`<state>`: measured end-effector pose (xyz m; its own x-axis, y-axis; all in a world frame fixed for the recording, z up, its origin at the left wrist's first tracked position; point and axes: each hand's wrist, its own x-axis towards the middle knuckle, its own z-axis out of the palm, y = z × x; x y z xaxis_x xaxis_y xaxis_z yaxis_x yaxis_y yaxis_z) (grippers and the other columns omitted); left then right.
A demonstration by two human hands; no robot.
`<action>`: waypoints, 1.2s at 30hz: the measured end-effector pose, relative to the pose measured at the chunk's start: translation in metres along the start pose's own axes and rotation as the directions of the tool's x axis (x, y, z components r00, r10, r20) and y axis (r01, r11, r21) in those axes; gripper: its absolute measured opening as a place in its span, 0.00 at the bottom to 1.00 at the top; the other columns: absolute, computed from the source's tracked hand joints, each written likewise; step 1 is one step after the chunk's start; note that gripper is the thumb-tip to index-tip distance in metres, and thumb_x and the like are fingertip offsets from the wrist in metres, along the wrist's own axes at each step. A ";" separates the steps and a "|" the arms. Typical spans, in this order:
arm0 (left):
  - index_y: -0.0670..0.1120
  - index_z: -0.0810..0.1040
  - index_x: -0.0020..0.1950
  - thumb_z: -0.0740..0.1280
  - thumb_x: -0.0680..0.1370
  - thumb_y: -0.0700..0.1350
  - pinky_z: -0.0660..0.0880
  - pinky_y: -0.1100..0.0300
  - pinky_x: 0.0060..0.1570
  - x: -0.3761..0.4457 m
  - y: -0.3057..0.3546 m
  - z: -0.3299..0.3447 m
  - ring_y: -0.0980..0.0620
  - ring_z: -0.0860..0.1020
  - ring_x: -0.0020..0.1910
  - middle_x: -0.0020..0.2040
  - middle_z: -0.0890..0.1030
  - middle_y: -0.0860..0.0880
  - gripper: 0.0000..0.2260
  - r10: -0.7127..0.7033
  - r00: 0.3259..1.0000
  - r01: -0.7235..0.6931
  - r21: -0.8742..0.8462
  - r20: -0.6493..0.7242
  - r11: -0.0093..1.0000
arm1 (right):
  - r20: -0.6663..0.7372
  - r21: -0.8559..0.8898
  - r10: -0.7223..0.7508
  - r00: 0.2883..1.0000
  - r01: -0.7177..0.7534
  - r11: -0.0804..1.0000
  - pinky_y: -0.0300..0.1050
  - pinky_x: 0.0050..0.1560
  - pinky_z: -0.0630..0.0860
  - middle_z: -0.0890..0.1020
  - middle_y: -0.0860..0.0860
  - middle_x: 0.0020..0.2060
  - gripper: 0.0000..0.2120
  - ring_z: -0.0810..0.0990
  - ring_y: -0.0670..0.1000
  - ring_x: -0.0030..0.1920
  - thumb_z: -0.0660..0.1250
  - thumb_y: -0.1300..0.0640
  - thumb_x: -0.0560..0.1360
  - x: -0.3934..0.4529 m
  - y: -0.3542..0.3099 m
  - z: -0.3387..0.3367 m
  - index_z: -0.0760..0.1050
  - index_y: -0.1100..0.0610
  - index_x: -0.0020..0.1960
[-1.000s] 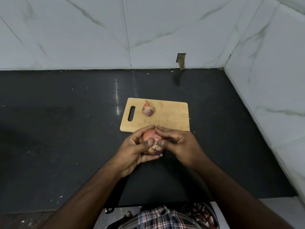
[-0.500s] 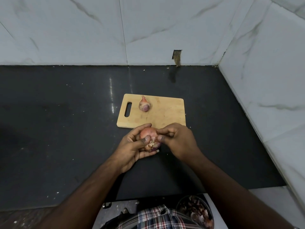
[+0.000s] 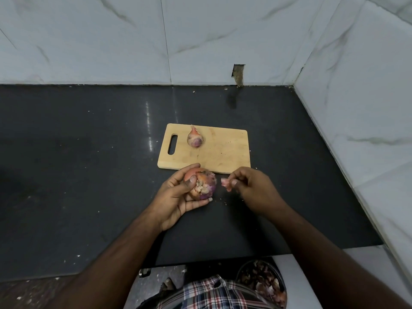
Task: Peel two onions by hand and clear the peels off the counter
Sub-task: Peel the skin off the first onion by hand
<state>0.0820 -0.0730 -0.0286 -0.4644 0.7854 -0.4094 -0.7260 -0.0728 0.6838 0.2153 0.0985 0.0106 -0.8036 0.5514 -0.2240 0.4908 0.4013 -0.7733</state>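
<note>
My left hand (image 3: 178, 197) grips a red onion (image 3: 201, 182) just above the black counter (image 3: 89, 175), root end turned toward me, with purple flesh showing where skin is gone. A short way to the right, my right hand (image 3: 252, 188) pinches a small pink piece of peel (image 3: 226, 184) between thumb and fingers, apart from the onion. A second, smaller onion (image 3: 195, 138) with its dry skin on lies on the wooden cutting board (image 3: 223, 152) behind my hands.
White marble-look tile walls close the counter at the back and right (image 3: 356, 108). Below the counter's front edge, at the lower right, stands a dark bin (image 3: 263, 279) holding peels. Small crumbs dot the counter.
My right hand has pulled away to the right from the onion with a torn-off piece of peel. The left hand keeps hold of the onion.
</note>
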 end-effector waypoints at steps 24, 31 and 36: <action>0.47 0.77 0.69 0.70 0.74 0.36 0.82 0.41 0.51 -0.001 -0.002 0.000 0.32 0.81 0.57 0.64 0.80 0.40 0.23 -0.003 0.996 -0.011 0.152 0.091 0.988 | 0.023 -0.021 -0.022 0.999 0.022 1.000 0.42 0.40 0.76 0.84 0.48 0.35 0.03 0.80 0.45 0.36 0.71 0.60 0.76 0.036 -0.035 0.017 0.84 0.56 0.46; 0.47 0.74 0.71 0.71 0.74 0.36 0.82 0.42 0.52 -0.002 0.000 0.000 0.33 0.81 0.57 0.62 0.81 0.37 0.25 -0.004 0.990 -0.023 0.189 0.140 0.982 | 0.263 -0.057 -0.123 0.957 0.142 0.988 0.42 0.50 0.78 0.83 0.43 0.46 0.11 0.80 0.43 0.48 0.67 0.53 0.80 0.022 -0.052 0.012 0.82 0.54 0.59; 0.44 0.77 0.67 0.71 0.74 0.37 0.83 0.44 0.49 -0.003 -0.002 0.002 0.35 0.83 0.53 0.59 0.81 0.35 0.21 -0.006 0.993 -0.018 0.200 0.119 0.980 | 0.131 -0.235 -0.255 0.958 0.279 0.931 0.46 0.52 0.77 0.81 0.47 0.46 0.06 0.79 0.48 0.48 0.71 0.57 0.76 0.021 -0.060 0.016 0.85 0.55 0.51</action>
<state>0.0855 -0.0743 -0.0273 -0.3962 0.8533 -0.3389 -0.6016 0.0376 0.7979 0.1637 0.0738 0.0427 -0.9390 0.3306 -0.0953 0.3116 0.6995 -0.6432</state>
